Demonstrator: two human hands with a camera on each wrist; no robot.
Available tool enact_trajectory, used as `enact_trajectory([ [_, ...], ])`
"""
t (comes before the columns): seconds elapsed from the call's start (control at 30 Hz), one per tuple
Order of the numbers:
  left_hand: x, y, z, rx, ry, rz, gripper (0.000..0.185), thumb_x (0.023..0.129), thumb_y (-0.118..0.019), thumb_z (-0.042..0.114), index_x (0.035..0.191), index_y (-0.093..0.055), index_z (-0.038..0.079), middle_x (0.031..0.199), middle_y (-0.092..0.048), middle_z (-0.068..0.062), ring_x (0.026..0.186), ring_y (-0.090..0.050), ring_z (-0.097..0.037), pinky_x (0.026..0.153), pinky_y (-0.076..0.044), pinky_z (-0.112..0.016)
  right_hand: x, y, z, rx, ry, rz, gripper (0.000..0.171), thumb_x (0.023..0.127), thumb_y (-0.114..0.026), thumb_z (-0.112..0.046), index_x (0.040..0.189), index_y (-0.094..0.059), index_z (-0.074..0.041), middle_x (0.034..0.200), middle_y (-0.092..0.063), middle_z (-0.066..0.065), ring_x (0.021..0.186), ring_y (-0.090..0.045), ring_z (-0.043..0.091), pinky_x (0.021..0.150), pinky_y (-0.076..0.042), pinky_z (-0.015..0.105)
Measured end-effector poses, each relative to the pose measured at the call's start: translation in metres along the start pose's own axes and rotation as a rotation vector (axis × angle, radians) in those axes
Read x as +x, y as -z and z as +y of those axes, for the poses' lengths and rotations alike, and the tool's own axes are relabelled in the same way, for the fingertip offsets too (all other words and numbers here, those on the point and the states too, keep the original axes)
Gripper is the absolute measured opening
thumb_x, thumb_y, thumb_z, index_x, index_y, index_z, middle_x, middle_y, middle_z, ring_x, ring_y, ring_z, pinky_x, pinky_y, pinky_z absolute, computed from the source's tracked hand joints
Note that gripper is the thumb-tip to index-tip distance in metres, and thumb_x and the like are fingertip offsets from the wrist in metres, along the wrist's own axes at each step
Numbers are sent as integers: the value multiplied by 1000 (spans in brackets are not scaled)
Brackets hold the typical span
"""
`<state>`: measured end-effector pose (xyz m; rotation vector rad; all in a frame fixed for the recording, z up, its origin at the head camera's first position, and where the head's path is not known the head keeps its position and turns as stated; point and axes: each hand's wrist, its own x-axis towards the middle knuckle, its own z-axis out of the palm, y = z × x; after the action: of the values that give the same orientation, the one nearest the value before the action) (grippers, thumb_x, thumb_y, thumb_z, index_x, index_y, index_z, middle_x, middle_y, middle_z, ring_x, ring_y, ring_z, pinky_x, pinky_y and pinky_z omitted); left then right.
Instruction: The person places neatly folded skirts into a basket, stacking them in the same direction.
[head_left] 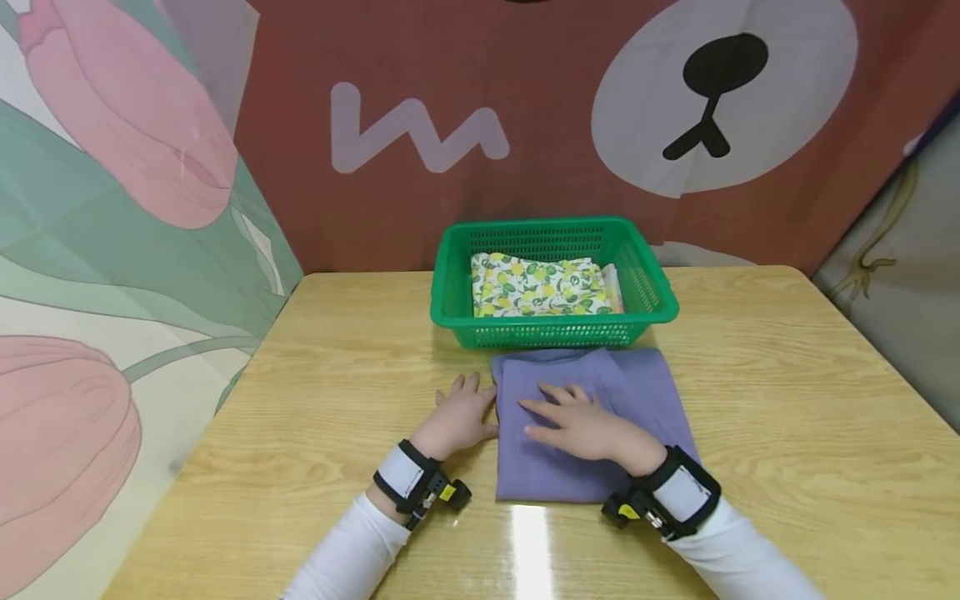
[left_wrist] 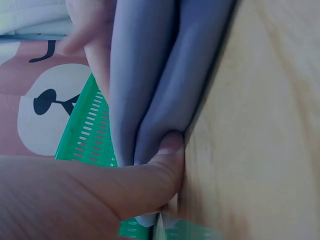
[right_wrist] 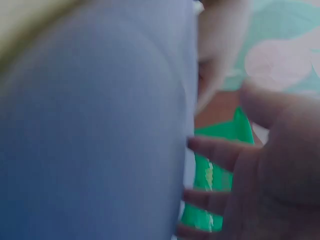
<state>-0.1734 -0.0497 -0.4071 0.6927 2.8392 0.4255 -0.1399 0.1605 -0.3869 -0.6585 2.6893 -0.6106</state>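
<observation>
A folded purple cloth lies flat on the table, its layers showing along the left edge in the left wrist view. My left hand is at that left edge, fingers stretched forward. Its thumb touches the folded layers of the purple cloth. Over the middle of the cloth, my right hand is spread with straight fingers. In the right wrist view the fingertips of the right hand reach the cloth's surface; whether they press on it cannot be told.
A green plastic basket stands right behind the cloth. Inside it lies a folded cloth with a lemon print, with a pinkish item beside it. The wooden table meets a printed backdrop at the back.
</observation>
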Motion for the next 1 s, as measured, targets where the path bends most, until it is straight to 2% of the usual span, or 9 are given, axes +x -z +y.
enact_trajectory([
  [0.13, -1, -2, -3, -2, 9, 3, 71, 81, -72, 37, 141, -46, 10, 147, -32, -27, 135, -27, -51, 97, -25, -75, -13, 11, 14, 172, 54, -49, 51, 100, -38, -43, 139, -49, -11, 149, -30, 24, 137, -20, 49, 105, -21, 67],
  [0.23, -1, -2, -3, 4, 3, 5, 70, 81, -72, 38, 141, -46, 11, 147, -32, -27, 135, -27, -51, 97, -25, -75, -26, 17, 31, 291, 46, -66, 48, 101, -37, -40, 139, -49, -12, 148, -34, 22, 138, -22, 46, 108, -22, 63],
  [0.33, -1, -1, -2, 12, -2, 3, 71, 82, -70, 40, 141, -45, 10, 148, -31, -27, 135, -27, -51, 97, -25, -75, -41, 22, 52, 396, -12, -38, 46, 101, -40, -37, 138, -49, -11, 147, -36, 22, 139, -21, 46, 107, -24, 63],
  [0.43, -2, 0, -1, 12, -1, -7, 72, 82, -69, 41, 142, -44, 9, 148, -30, -27, 135, -26, -51, 98, -24, -74, -53, 24, 72, 469, -73, 40, 45, 101, -43, -33, 137, -49, -6, 148, -32, 26, 139, -18, 49, 106, -23, 65],
  [0.57, -2, 1, 0, 9, 2, -21, 72, 83, -69, 42, 142, -44, 8, 149, -29, -27, 136, -25, -50, 99, -24, -74, -65, 24, 90, 483, -122, 150, 48, 99, -46, -30, 137, -45, 0, 150, -18, 31, 136, -12, 55, 101, -23, 70],
  [0.77, -2, 3, 1, 13, 0, -25, 73, 83, -68, 42, 142, -43, 8, 149, -29, -27, 136, -25, -49, 99, -24, -74, -72, 27, 108, 419, -233, 272, 61, 96, -54, -32, 139, -36, 7, 147, -1, 41, 130, -6, 64, 94, -21, 75],
  [0.9, -2, 4, 2, 11, 3, -31, 72, 84, -68, 41, 142, -42, 8, 149, -27, -27, 136, -24, -50, 99, -23, -74, -74, 29, 115, 461, -282, 309, 68, 95, -55, -29, 142, -25, 10, 146, -1, 42, 128, -11, 65, 97, -24, 73],
  [1.0, -2, 3, 1, 23, 1, -29, 72, 84, -68, 42, 142, -43, 8, 149, -28, -27, 136, -24, -50, 99, -23, -74, -74, 28, 119, 508, -314, 307, 71, 96, -55, -29, 144, -21, 10, 147, -7, 41, 129, -17, 62, 99, -28, 69],
])
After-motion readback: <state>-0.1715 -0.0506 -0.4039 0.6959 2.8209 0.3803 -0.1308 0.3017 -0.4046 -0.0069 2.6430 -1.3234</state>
